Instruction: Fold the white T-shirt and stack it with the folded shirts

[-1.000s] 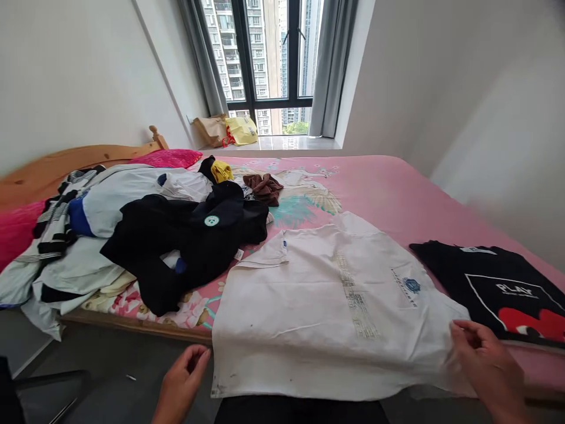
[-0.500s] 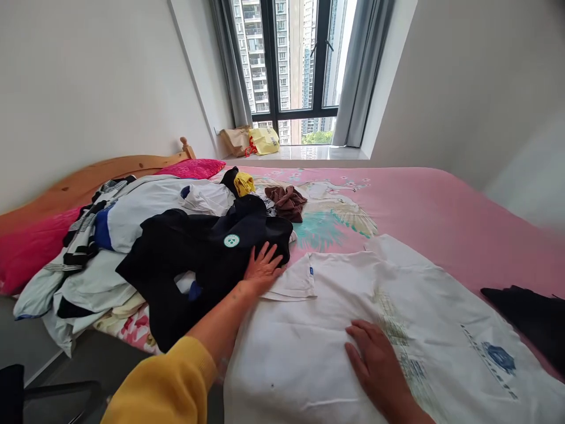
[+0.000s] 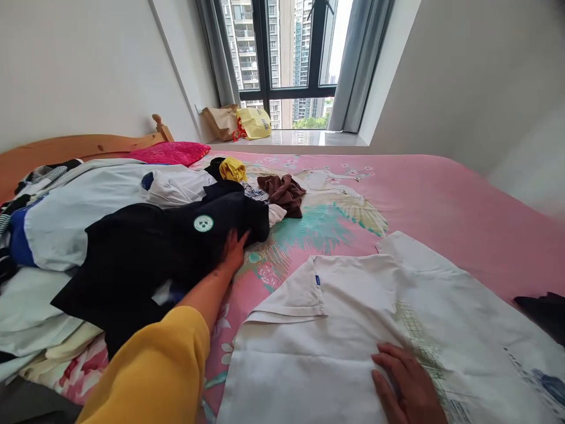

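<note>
One illegible blue label [image 3: 318,280] marks the shirt [image 3: 282,347] under the right hand [image 3: 408,386].

At frame center-left the left hand [image 3: 233,252] presses the black shirt [image 3: 136,247]; lower right, the right hand [image 3: 408,383] touches the white shirt [image 3: 300,353]

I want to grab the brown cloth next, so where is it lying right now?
In the head view, the brown cloth lies on the bed, just right of the yellow cloth.
</note>
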Motion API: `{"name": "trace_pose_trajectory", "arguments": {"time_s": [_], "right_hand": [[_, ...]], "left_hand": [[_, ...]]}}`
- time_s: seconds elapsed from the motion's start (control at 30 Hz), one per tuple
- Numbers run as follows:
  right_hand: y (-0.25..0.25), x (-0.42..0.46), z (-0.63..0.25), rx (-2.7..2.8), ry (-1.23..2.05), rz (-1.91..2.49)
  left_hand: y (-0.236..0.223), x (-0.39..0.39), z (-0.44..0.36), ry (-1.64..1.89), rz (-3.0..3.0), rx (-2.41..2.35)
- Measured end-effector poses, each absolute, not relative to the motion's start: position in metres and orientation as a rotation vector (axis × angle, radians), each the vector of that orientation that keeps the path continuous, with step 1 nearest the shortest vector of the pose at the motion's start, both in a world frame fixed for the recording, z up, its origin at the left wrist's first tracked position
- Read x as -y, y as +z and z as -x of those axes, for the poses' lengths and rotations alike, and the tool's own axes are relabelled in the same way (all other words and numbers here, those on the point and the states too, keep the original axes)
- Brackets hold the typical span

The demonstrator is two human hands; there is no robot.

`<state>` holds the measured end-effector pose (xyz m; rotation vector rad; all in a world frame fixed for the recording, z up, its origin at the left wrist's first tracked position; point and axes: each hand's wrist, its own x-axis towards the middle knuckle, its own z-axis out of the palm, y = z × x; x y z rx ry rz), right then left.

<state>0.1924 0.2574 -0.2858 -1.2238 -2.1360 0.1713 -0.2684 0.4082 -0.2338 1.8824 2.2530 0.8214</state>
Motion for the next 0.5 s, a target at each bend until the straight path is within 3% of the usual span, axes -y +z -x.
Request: {"name": "trace_pose_trajectory", "arguments": {"time_s": [0.13, 0.23, 0.4, 0.5], "right_hand": [[-0.279, -0.257, -0.190, 2.117, 0.190, 1.260], [-0.272, -0.257, -0.188, 2.106, 0.217, 1.271], [-0.261, -0.257, -0.186, 2.068, 0.358, 1.295], [-0.248, -0.273, -0.192, 1.951, 0.593, 1.306]], "left_hand": [[-0.239, -0.386, 0.206, 0.495, -1.804, -2.542], [-0.231, -0.348, 0.150, 0.482, -1.832, -2.563], [-0.227, -0.292, 0.073, 0.388, -2.498, -1.896], [-0.228, -0.298, 0.068, 0.392, -2.334, -2.047]]}}
